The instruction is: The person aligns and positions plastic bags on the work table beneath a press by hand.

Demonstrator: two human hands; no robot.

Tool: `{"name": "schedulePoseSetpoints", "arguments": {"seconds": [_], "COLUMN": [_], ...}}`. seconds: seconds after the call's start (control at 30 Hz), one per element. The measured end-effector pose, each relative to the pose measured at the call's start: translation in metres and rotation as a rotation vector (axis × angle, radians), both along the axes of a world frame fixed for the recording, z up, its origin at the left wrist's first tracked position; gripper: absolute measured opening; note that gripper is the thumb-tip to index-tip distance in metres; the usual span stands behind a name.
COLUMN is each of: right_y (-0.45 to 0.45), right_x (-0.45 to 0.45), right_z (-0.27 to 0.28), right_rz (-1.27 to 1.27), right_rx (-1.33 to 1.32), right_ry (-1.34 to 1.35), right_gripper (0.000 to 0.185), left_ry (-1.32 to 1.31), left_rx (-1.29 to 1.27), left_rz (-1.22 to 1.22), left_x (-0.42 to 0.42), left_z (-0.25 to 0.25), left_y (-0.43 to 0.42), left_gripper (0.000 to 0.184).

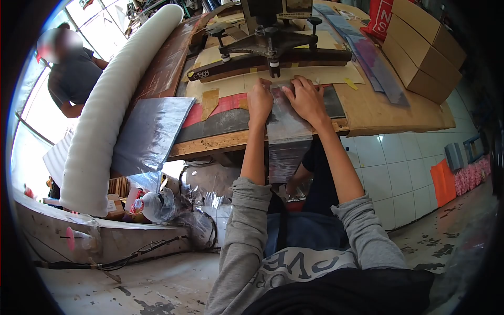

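Note:
A strip of clear plastic film (286,126) runs from beneath the dark pressing bar (273,65) of the machine and hangs over the table's front edge. At the film's left edge is my left hand (260,100), its fingers curled in a pinch close to the bar. My right hand (306,100) lies on the film's right side, thumb and fingers apart, fingertips near the bar. Under both hands the worktop has a grey and red surface (233,116) with brown tape (210,102) on it.
A large white foam roll (121,100) and a clear sheet (152,131) are at left. Behind the roll stands another person (76,76). Cardboard boxes (422,58) and plastic sheets (370,63) lie on the right. Below the table edge, a bottle (152,205) is among plastic bags.

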State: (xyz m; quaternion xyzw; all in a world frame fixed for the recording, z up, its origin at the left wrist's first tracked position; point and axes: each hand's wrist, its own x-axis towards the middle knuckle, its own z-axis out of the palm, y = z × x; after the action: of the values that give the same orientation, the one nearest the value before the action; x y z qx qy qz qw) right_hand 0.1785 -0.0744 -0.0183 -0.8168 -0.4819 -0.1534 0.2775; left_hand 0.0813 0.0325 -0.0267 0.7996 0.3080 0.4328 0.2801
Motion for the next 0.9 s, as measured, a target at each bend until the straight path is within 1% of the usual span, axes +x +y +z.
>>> {"name": "schedulePoseSetpoints", "arguments": {"seconds": [0.13,0.23,0.33,0.43,0.53,0.63,0.67,0.83,0.9], "right_y": [-0.001,-0.003,0.000,0.000,0.000,0.002,0.003,0.002,0.003], "right_x": [0.000,-0.001,0.001,0.001,0.000,0.001,0.002,0.001,0.002], "right_z": [0.001,0.000,-0.002,-0.003,0.001,-0.005,-0.008,-0.006,-0.007], "right_rz": [0.032,0.042,0.042,0.043,0.032,0.019,0.014,0.031,0.027], "right_rx": [-0.010,-0.008,-0.033,-0.065,-0.095,-0.073,-0.056,-0.101,-0.105], "right_ry": [0.031,0.013,0.013,0.027,0.033,-0.013,-0.037,0.018,0.007], "right_gripper": [0.046,0.047,0.047,0.047,0.047,0.047,0.047,0.048,0.048], "left_ry": [-0.003,-0.057,-0.050,-0.002,-0.029,0.055,0.043,0.021,0.007], "left_rx": [0.004,0.087,0.043,0.042,-0.053,-0.142,-0.138,-0.123,-0.068], "left_rz": [0.008,0.002,0.010,-0.040,-0.095,-0.112,-0.114,-0.111,-0.111], "left_x": [0.001,0.001,0.000,-0.002,-0.007,-0.012,-0.013,-0.011,-0.010], "left_z": [0.002,0.003,0.006,0.003,0.000,0.003,0.007,0.010,0.009], "left_y": [-0.002,-0.004,-0.008,-0.001,0.002,-0.006,-0.009,-0.013,-0.011], "left_gripper": [0.012,0.011,0.010,0.015,0.025,0.033,0.033,0.032,0.032]}}
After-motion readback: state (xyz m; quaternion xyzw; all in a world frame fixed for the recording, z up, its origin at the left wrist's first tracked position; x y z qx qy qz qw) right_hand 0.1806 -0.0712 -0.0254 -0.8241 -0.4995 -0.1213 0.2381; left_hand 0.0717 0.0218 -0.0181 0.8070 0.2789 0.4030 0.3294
